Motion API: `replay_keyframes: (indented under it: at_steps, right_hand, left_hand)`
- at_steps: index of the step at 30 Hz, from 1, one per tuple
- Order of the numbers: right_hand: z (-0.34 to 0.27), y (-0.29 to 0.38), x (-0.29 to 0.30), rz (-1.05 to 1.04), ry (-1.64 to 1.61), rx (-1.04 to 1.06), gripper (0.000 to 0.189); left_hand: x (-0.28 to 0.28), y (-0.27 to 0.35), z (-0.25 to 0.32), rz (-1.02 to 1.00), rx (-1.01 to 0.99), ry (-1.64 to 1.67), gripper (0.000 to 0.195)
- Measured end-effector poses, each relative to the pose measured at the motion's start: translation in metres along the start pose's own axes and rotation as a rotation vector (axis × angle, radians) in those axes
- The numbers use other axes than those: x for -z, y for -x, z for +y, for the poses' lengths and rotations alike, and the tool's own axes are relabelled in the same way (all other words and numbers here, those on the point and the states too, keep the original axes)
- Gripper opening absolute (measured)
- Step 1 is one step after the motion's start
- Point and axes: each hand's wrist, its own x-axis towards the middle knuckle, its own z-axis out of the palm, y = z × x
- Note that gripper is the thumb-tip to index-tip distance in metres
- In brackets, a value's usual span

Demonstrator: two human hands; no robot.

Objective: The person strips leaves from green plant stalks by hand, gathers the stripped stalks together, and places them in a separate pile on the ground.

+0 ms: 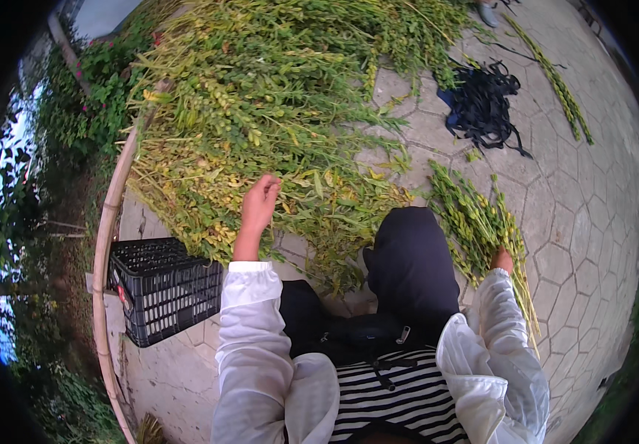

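Note:
A large heap of cut green and yellow leafy stalks [275, 111] covers the paving before me. Above its near edge is my left hand [261, 202], its fingers bent and drawn together; whether anything thin is between them I cannot tell. My right hand [501, 261] is closed on a bundle of sesame-like stalks with green pods [472, 222], at the right of my raised knee. The bare stalk ends stick out past my right sleeve. Part of the right hand is hidden by the stalks and the cuff.
A black plastic crate [167, 291] stands at left beside a bamboo pole [109, 216]. Dark straps [480, 105] lie tangled on the hexagonal paving [564, 222], with a few loose stalks [553, 75] farther right. Another person's foot [487, 14] shows at the top. Bushes grow beyond the pole.

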Motion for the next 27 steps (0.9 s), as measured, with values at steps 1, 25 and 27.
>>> replay_keyframes:
  at_steps: [1, 25, 27]
  right_hand:
    - [0.000, -0.002, -0.005, -0.008, -0.015, 0.028, 0.027]
    - [-0.368, 0.025, 0.267, -0.032, -0.795, 0.905, 0.025]
    - [-0.435, 0.088, 0.301, -0.081, -0.900, 1.039, 0.025]
  left_hand:
    - [0.001, 0.002, 0.000, -0.027, 0.029, -0.068, 0.018]
    - [0.027, 0.003, -0.183, 0.558, 0.767, 0.106, 0.039]
    - [0.033, 0.008, -0.207, 0.659, 0.856, 0.141, 0.044]
